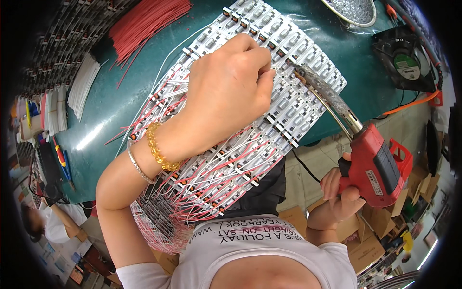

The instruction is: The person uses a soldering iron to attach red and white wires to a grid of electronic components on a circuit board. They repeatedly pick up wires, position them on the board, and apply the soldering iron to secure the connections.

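Observation:
A large panel of small white circuit boards [298,108] lies slanted across the table edge in front of me. Over its upper middle is my left hand [231,89], its fingers bent and pinched together; whatever they pinch is hidden behind the hand. My right hand [342,191] is wrapped round the grip of a red soldering gun [378,166]. The gun's grey barrel points up and left, its dark tip just over the boards, right of my left fingers. Many red and white wires [231,166] run from the lower rows and hang toward my lap.
On the green table [113,115] lie bundles of red wires [144,24] and white wires [84,89]. A metal bowl [355,10] and a black fan [403,62] stand at the far right. Cardboard boxes [365,250] are below right. Another person [60,224] sits at lower left.

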Available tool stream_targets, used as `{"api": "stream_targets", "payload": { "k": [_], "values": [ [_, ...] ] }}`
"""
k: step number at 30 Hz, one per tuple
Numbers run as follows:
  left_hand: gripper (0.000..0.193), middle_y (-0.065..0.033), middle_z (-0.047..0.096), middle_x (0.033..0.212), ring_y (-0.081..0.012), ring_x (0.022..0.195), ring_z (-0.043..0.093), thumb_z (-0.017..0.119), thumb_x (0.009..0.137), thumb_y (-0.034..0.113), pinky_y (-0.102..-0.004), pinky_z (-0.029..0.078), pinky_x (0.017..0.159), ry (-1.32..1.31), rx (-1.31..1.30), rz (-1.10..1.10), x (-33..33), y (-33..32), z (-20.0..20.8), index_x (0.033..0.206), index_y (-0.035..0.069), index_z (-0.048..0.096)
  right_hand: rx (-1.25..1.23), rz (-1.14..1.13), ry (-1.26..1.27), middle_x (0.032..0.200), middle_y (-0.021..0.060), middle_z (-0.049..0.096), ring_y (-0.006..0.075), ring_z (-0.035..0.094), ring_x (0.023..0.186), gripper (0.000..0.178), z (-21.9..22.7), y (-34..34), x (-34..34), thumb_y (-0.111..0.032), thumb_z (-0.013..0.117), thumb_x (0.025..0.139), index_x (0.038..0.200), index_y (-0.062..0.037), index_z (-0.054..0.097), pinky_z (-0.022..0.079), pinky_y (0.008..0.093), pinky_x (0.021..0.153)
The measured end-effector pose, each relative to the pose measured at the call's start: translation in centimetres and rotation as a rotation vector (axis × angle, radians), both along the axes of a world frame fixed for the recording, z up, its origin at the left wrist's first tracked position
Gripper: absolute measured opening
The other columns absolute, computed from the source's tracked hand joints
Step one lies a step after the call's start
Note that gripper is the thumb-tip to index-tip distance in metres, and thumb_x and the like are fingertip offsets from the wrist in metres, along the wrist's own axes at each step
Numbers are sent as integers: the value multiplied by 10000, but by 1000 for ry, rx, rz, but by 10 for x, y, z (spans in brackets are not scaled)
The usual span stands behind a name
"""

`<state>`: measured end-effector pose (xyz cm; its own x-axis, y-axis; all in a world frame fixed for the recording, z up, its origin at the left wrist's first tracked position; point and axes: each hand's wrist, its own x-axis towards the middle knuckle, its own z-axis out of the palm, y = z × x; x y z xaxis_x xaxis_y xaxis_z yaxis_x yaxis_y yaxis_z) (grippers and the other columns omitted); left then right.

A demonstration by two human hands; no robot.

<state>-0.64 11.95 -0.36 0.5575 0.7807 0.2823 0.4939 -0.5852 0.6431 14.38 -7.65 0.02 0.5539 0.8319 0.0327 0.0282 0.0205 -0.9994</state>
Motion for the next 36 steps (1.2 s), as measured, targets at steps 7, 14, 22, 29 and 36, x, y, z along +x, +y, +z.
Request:
{"api": "stream_targets", "payload": {
  "k": [7, 14, 22, 29, 36],
  "values": [
    [68, -75, 599, 822, -188, 668, 575, 663, 731, 47, -271, 439, 561, -115, -49, -83, -4, 2, 8, 731, 5, 610, -23, 32, 81, 452, -7, 414, 98, 395, 353, 814, -1, -10, 8, -552, 570, 798, 1205, 126, 375, 357, 233, 388],
    [67, -61, 604, 863, -127, 644, 551, 661, 742, 43, -225, 410, 527, -23, -50, -133, -5, -4, 6, 737, 2, 608, -34, -15, 71, 446, -13, 405, 104, 400, 352, 891, -5, -18, 9, -597, 560, 780, 1255, 122, 333, 367, 239, 396],
    [76, -64, 603, 870, -129, 636, 534, 655, 745, 42, -222, 398, 522, -48, -77, -152, -7, -1, 6, 747, -8, 598, -60, 0, 99, 454, -14, 417, 103, 410, 358, 921, -5, -19, 13, -603, 580, 752, 1269, 116, 325, 371, 237, 400],
    [88, -88, 603, 862, -175, 662, 554, 649, 753, 35, -245, 421, 557, -51, -109, -165, -8, 1, 8, 751, -15, 576, -45, 9, 78, 461, -12, 430, 104, 411, 358, 911, -3, -17, 11, -602, 575, 758, 1271, 108, 326, 369, 233, 405],
    [98, -110, 587, 822, -254, 703, 585, 623, 760, 1, -316, 463, 609, 1, 25, -79, -2, -7, -1, 737, -9, 528, -80, 23, 73, 471, 2, 442, 105, 411, 366, 837, -5, -22, 12, -598, 566, 772, 1207, 94, 382, 371, 236, 414]
  ]
}}
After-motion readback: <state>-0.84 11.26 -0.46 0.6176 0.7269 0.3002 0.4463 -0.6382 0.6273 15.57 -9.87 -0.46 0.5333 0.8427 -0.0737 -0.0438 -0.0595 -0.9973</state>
